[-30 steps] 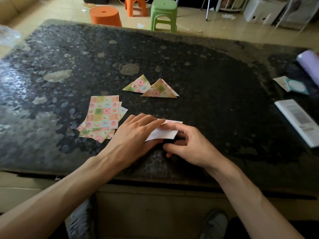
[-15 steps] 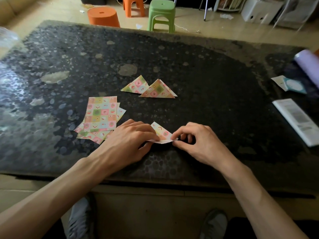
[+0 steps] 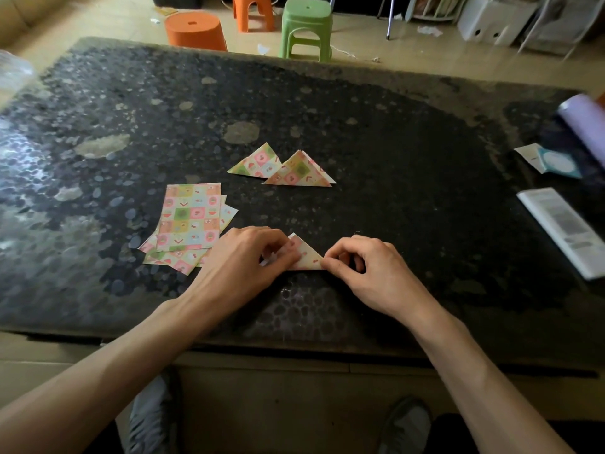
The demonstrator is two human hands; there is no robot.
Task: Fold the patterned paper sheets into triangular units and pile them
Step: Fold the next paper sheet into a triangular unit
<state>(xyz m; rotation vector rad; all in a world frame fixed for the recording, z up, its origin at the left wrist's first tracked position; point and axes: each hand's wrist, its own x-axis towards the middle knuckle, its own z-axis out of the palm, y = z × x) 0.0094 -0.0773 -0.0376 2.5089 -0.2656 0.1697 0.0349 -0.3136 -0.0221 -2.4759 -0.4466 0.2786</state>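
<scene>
Triangle (image 3: 307,256), seemingly pinched, left hand (image 3: 244,263), right hand (image 3: 373,270)

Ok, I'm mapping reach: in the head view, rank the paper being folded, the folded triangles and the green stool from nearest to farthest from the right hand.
1. The paper being folded: pinched at its right corner by the right hand.
2. The folded triangles: ahead, slightly left.
3. The green stool: far off, beyond the table.
</scene>
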